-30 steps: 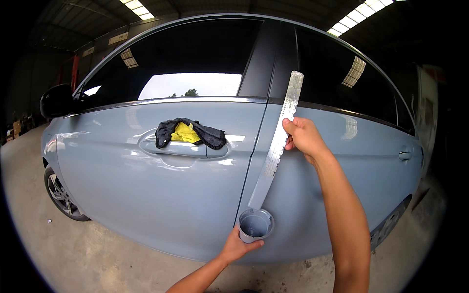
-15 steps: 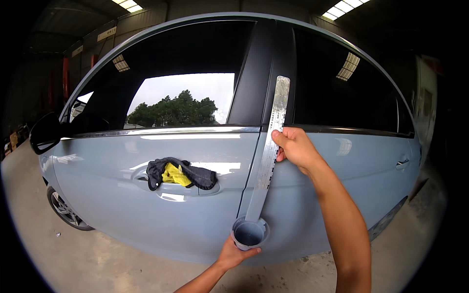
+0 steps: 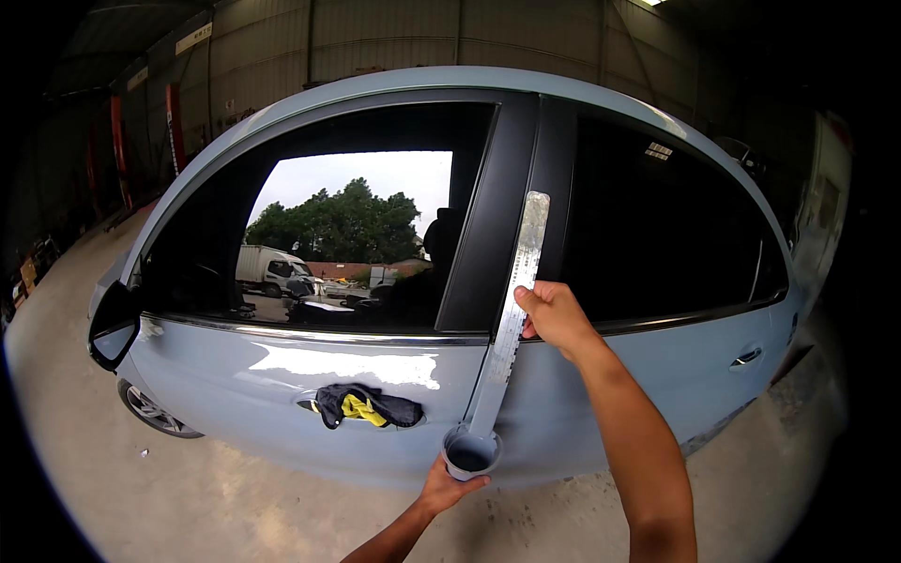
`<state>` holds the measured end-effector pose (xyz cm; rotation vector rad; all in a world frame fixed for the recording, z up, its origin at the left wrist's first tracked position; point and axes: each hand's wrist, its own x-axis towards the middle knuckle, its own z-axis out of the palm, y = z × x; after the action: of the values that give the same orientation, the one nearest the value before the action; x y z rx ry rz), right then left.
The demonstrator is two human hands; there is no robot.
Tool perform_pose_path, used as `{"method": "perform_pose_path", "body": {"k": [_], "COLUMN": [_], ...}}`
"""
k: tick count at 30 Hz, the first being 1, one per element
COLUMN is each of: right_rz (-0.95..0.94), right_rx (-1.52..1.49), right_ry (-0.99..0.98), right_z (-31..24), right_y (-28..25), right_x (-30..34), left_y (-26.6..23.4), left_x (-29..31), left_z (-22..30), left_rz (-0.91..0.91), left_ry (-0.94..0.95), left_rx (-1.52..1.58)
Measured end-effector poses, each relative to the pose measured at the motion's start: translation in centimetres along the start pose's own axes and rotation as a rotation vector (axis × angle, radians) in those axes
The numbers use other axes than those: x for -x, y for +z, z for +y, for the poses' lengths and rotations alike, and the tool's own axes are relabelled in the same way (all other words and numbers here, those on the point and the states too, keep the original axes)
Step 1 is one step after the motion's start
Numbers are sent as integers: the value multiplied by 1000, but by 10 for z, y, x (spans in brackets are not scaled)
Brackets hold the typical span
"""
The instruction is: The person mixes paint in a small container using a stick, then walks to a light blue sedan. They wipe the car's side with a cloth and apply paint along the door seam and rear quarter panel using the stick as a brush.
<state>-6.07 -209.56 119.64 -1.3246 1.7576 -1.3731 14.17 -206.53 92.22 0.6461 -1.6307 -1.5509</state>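
Note:
My left hand [image 3: 449, 488] is closed around a small cup [image 3: 472, 452] with dark grey liquid inside. Between the thumb and fingers of my right hand [image 3: 556, 317] is a long metal ruler [image 3: 516, 305], held at a slant. Its lower part is coated in grey-blue paint and reaches down to the cup's far rim; whether the tip touches the liquid I cannot tell. Right behind both hands stands a light blue-grey car [image 3: 282, 413]. A dark cloth [image 3: 394, 407] with a yellow cloth [image 3: 359, 409] hangs over its front door handle.
The car's side mirror [image 3: 114, 324] sticks out at the left. Farther right is the rear door handle [image 3: 747, 357]. Concrete floor [image 3: 253, 511] runs along the car's near side. Red posts [image 3: 175, 127] rise at the back left, before a panelled wall [image 3: 394, 38].
The view has tipped down and shifted, so the car's roof and doors sit lower in the picture. Both hands keep hold of the cup and the ruler, with the ruler still at the cup.

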Motion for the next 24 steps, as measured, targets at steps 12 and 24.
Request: {"method": "perform_pose_path", "body": {"k": [12,24], "right_rz": [78,490], "right_rx": [-29,-62], "right_ry": [17,-58], "right_z": [-94,-226], "right_y": [-37,-85], "right_x": [82,339], "left_y": [8,43], "left_x": [50,188], "left_z": [122,248], "left_rz": [-81,-486], "left_ry": [10,35], "left_rx": [-97,90]}}
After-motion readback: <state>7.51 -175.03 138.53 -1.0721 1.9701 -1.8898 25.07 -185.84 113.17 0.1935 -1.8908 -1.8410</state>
